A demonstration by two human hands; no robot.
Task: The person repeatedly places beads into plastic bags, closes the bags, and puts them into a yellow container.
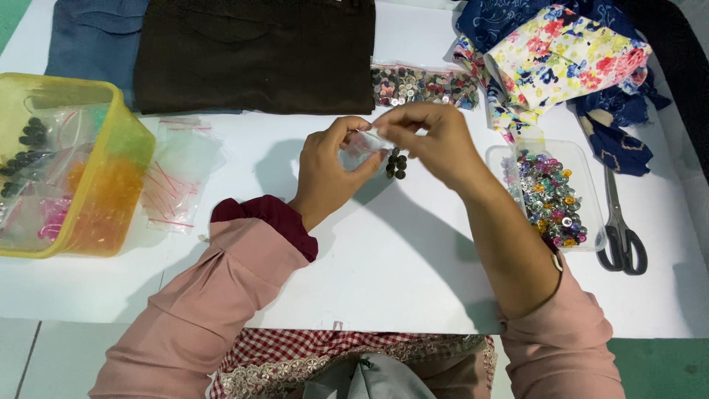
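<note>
My left hand (330,171) and my right hand (430,137) meet above the white table (399,258), both pinching a small clear plastic bag (360,148) between them. A little cluster of dark round buttons (396,165) lies on the table just below my right fingers. Whether any button is inside the bag cannot be told.
A yellow tub (111,185) with bagged buttons stands at the left, loose clear zip bags (177,177) beside it. A clear tray of colourful buttons (550,196) and scissors (619,229) lie at the right. Brown cloth (258,52), blue denim, floral fabric (561,55) and a bag of buttons (425,85) line the back.
</note>
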